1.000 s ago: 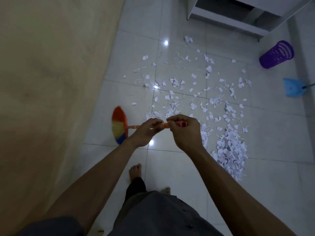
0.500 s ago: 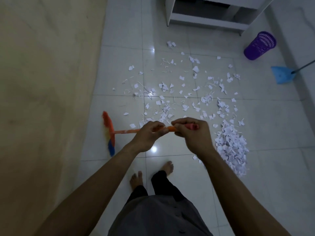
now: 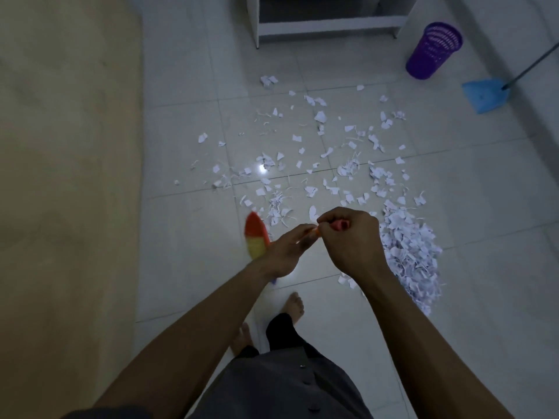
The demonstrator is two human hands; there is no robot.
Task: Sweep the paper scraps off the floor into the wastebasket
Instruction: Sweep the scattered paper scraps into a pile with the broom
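Note:
White paper scraps [image 3: 305, 164] lie scattered over the tiled floor, with a dense heap [image 3: 411, 255] at my right. My left hand [image 3: 287, 252] and my right hand [image 3: 352, 240] both grip the orange handle of a broom. Its red, yellow and blue brush head [image 3: 255, 237] is blurred, just left of my left hand and near the left edge of the scraps. The purple wastebasket [image 3: 432, 49] stands upright at the far right, well beyond the scraps.
A blue dustpan [image 3: 484, 96] with a long handle rests on the floor by the right wall, near the wastebasket. White furniture [image 3: 326, 25] stands at the far end. A beige wall [image 3: 66, 176] fills the left. My bare feet [image 3: 292, 308] are below the hands.
The brush head has swung right, from well left of my hands to right beside my left hand, against the scraps. I have stepped forward; the wastebasket and dustpan look nearer.

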